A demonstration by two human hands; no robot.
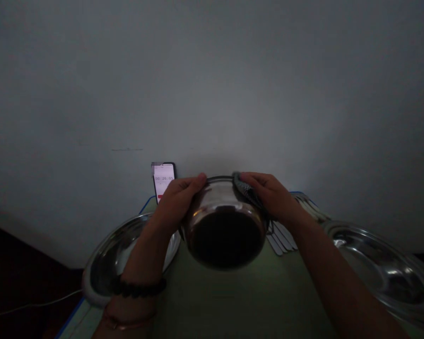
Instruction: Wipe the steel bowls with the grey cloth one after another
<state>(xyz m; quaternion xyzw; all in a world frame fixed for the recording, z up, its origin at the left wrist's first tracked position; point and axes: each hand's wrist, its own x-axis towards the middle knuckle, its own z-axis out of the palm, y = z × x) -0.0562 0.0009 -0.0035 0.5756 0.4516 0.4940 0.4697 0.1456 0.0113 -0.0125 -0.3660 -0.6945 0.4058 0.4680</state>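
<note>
A shiny steel pot (219, 200) is held up above the table, tilted so that its dark base faces me. My left hand (178, 197) grips its left side, the thumb up at the rim. On the right side, my right hand (270, 193) is closed around a grey-green cloth (245, 188) pressed against the pot's rim and wall. The pot's inside is hidden from me. A dark bead bracelet and a thin reddish band circle my left wrist.
Large steel basins stand at left (102, 254) and right (371, 268) on the pale green table (212, 301). Several metal utensils (282, 238) lie behind my right forearm. A phone (164, 179) showing a timer leans on the grey wall (212, 84). A white cable (38, 305) runs off left.
</note>
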